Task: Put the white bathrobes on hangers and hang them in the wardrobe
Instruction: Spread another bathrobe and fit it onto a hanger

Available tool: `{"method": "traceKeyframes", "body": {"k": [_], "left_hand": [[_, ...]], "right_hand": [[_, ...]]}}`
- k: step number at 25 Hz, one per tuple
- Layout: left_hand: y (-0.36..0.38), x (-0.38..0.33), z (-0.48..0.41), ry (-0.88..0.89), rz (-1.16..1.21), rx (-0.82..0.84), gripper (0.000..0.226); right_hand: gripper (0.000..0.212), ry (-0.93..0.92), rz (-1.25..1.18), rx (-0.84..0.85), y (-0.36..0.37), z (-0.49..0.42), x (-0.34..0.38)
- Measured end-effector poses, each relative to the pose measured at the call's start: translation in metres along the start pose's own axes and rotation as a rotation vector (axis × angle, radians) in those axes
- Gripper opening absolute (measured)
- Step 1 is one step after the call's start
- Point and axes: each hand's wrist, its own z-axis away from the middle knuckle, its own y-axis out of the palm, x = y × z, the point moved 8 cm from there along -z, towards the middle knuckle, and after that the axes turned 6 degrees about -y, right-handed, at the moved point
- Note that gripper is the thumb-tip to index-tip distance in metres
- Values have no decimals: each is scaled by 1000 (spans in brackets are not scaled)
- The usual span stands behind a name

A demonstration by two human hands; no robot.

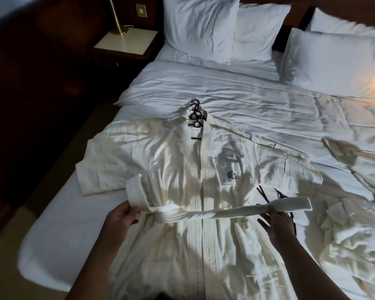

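One robe (195,191) lies flat and front-up on the bed (236,94), lapels closed and sleeves spread to either side, a position that holds the garment square while the waist is fastened. A stack of black hangers (195,114) sits at its collar, ring hooks pointing toward the pillows (200,27). One bar shows inside the neck opening, so this robe appears to be on a hanger already. The belt (204,212) crosses the waist, wrapped over itself left of centre, and is lifted taut off the cloth. The left hand (122,215) grips the belt's left part, fingers curled round it. The right hand (277,221) holds the right part near its free end, fingers partly straight beneath the band, thumb not visible. Judgement: the belt is being tied so that the robe does not fall open or slip once hung. A second robe (351,245) lies crumpled on the bed to the right, not yet on a hanger. Dark cords (266,194) show beside the first robe's right side; their nature cannot be determined. Containers: the wardrobe is out of view, and nothing in view holds contents.
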Motion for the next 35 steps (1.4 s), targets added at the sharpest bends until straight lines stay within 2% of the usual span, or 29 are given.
{"method": "traceKeyframes", "body": {"k": [1, 4, 6, 8, 11, 12, 14, 15, 16, 17, 19, 22, 24, 28, 30, 32, 35], "left_hand": [[5, -9, 7, 37, -24, 21, 20], [24, -33, 26, 97, -77, 75, 19], [37, -48, 38, 147, -149, 98, 21], [56, -62, 50, 226, -234, 125, 26], [90, -76, 66, 315, -334, 173, 15], [100, -80, 69, 346, -341, 171, 11], [124, -92, 77, 421, -361, 194, 8], [138, -99, 80, 454, -387, 225, 8], [155, -103, 84, 490, -433, 266, 8], [171, -108, 89, 532, -495, 297, 11], [196, -114, 102, 599, -563, 317, 22], [195, -108, 107, 588, -437, 223, 26], [172, -87, 96, 484, -378, 150, 19], [143, -30, 71, 259, -502, 191, 18], [143, -22, 62, 238, -552, 213, 20], [152, -26, 55, 278, -582, 267, 31], [182, -33, 48, 376, -690, 449, 54]], "right_hand": [[16, -49, -38, 19, 9, 10, 13], [40, -187, -32, -37, 28, 41, 43], [33, -298, 126, -41, 40, 65, 57], [20, -375, 257, 80, 61, 87, 61], [24, -376, 360, 317, 90, 120, 55], [32, -375, 389, 416, 100, 130, 49], [65, -369, 464, 628, 118, 149, 33], [70, -353, 506, 714, 127, 160, 25], [61, -347, 527, 776, 134, 168, 20], [41, -359, 543, 772, 137, 174, 20], [2, -363, 481, 621, 135, 176, 29], [12, -295, 289, 423, 111, 160, 33], [16, -239, 276, 362, 91, 145, 28], [17, -124, 38, 260, 66, 120, 29], [19, -86, -45, 271, 71, 116, 34], [19, -50, -100, 296, 82, 117, 37], [30, -58, -70, 477, 99, 125, 42]]}}
